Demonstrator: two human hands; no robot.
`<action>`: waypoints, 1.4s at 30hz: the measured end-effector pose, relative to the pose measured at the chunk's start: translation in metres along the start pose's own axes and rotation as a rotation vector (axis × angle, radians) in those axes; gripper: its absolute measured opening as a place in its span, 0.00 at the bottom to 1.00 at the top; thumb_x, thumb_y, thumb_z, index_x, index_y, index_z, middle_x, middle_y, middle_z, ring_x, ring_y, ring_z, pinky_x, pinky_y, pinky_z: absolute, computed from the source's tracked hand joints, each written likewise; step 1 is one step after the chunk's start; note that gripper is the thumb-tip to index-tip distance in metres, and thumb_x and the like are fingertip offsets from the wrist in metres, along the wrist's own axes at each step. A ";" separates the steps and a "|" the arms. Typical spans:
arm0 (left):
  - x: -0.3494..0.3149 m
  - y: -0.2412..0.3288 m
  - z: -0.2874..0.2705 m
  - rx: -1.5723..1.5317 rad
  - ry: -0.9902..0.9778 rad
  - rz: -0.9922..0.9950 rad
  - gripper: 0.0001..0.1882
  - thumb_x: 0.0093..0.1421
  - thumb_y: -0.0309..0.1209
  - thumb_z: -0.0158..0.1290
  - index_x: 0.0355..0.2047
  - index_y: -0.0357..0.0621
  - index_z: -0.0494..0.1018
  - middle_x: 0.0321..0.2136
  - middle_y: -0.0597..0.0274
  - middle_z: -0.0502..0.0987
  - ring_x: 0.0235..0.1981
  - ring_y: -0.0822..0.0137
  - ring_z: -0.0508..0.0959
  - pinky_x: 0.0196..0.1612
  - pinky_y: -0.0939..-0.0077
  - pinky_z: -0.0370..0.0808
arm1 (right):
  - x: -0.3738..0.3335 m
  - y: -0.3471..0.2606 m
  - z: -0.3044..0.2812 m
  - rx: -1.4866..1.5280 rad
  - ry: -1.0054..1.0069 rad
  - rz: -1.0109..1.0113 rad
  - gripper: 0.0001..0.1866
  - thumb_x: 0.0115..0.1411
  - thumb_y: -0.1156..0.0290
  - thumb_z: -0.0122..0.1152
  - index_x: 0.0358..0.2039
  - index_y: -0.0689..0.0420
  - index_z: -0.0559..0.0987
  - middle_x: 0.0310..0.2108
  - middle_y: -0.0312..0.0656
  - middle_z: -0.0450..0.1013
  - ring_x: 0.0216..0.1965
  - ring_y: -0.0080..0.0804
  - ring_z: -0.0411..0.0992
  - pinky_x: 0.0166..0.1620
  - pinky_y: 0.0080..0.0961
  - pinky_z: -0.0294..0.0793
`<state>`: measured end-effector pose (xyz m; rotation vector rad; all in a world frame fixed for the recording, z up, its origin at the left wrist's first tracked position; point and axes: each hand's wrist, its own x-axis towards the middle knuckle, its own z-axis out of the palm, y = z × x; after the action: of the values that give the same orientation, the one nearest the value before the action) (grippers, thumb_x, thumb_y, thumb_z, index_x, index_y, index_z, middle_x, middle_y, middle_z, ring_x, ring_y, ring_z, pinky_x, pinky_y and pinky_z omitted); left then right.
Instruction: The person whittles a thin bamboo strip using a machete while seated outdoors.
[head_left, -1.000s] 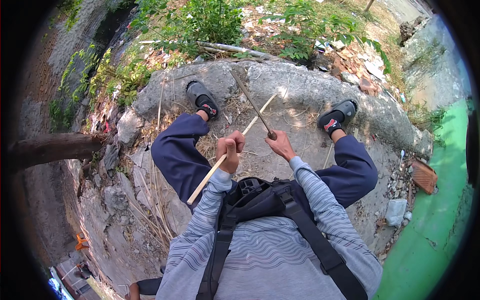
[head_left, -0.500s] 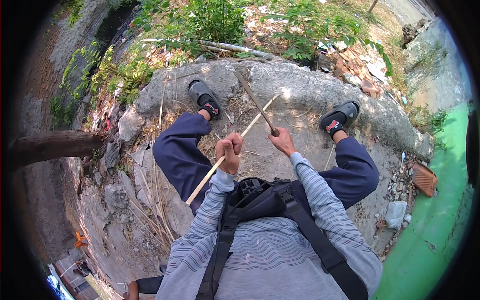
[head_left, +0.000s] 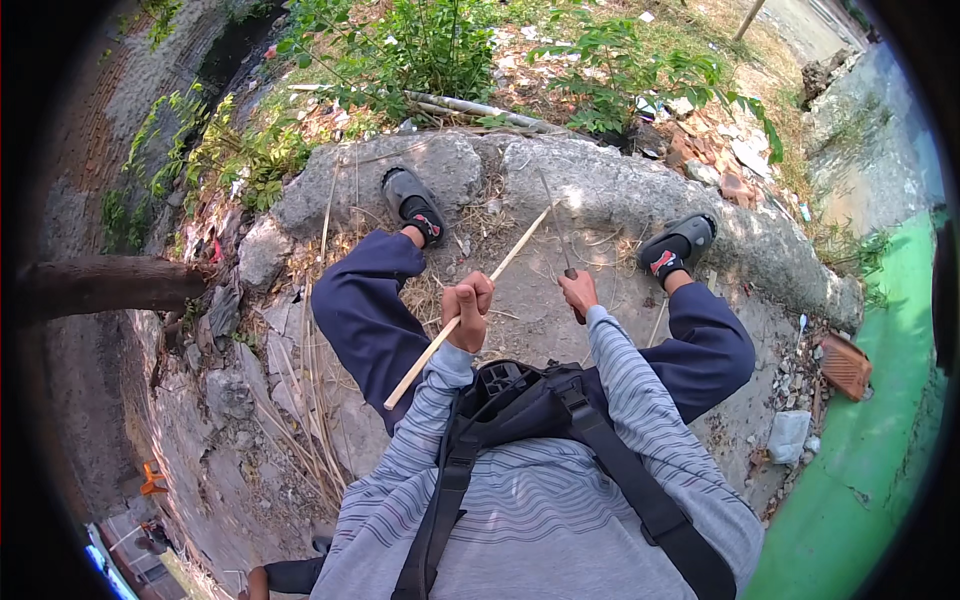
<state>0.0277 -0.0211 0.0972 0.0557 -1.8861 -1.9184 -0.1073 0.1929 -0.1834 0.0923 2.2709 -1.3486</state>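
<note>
My left hand (head_left: 468, 312) is closed in a fist around a long pale stick (head_left: 428, 364), which looks like split bamboo or wood. The stick slants from near my left thigh up to the right, away from me. My right hand (head_left: 579, 291) grips the dark handle of a long knife (head_left: 558, 228). Its narrow blade points away from me and passes close by the stick's far end; whether they touch I cannot tell. Both hands are held over the ground between my spread knees.
A rough concrete ledge (head_left: 600, 178) curves beyond my feet, with leafy plants (head_left: 440, 50) behind it. Thin strips (head_left: 318, 430) lie on the left. A trunk (head_left: 110, 285) juts in there. Rubble, an orange-brown block (head_left: 845, 366) and green flooring (head_left: 850, 500) are at right. Another person's limb (head_left: 258, 582) shows lower left.
My right hand has moved a little right and nearer to me. The knife has swung from lying across the stick to pointing more straight ahead. My left hand still holds the stick.
</note>
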 end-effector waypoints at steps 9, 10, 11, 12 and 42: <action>0.006 -0.007 0.001 -0.063 0.112 0.013 0.34 0.73 0.62 0.33 0.22 0.46 0.56 0.16 0.73 0.53 0.18 0.76 0.53 0.26 0.75 0.54 | -0.035 -0.008 0.006 0.003 -0.116 -0.110 0.18 0.53 0.61 0.64 0.22 0.66 0.74 0.16 0.45 0.69 0.20 0.34 0.67 0.29 0.37 0.68; 0.004 -0.009 -0.003 -0.058 0.121 0.012 0.34 0.73 0.62 0.33 0.22 0.46 0.56 0.16 0.73 0.53 0.18 0.76 0.53 0.26 0.75 0.54 | -0.044 -0.027 0.008 0.001 -0.126 -0.112 0.18 0.53 0.61 0.64 0.22 0.66 0.74 0.16 0.45 0.69 0.20 0.34 0.67 0.29 0.37 0.68; 0.002 -0.011 -0.006 -0.087 0.147 0.015 0.34 0.73 0.62 0.33 0.22 0.46 0.56 0.16 0.74 0.52 0.18 0.77 0.52 0.26 0.76 0.53 | -0.054 -0.048 0.009 0.011 -0.163 -0.177 0.18 0.53 0.62 0.65 0.22 0.66 0.74 0.17 0.45 0.69 0.20 0.33 0.66 0.29 0.37 0.68; 0.002 -0.011 -0.006 -0.124 0.165 0.019 0.33 0.73 0.62 0.33 0.22 0.47 0.55 0.16 0.74 0.52 0.18 0.77 0.51 0.27 0.76 0.53 | -0.060 -0.064 0.010 0.019 -0.190 -0.242 0.18 0.53 0.62 0.66 0.23 0.67 0.74 0.17 0.45 0.69 0.20 0.31 0.64 0.29 0.36 0.67; 0.019 -0.016 -0.027 -0.212 0.405 -0.009 0.32 0.73 0.63 0.32 0.25 0.49 0.53 0.15 0.75 0.48 0.17 0.77 0.50 0.31 0.75 0.63 | -0.093 -0.153 0.031 -0.070 -0.180 -0.474 0.13 0.52 0.68 0.63 0.25 0.66 0.75 0.16 0.53 0.66 0.18 0.41 0.62 0.28 0.38 0.66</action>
<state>0.0149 -0.0531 0.0853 0.3581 -1.4151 -1.9277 -0.0600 0.1068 -0.0307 -0.6010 2.2627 -1.4285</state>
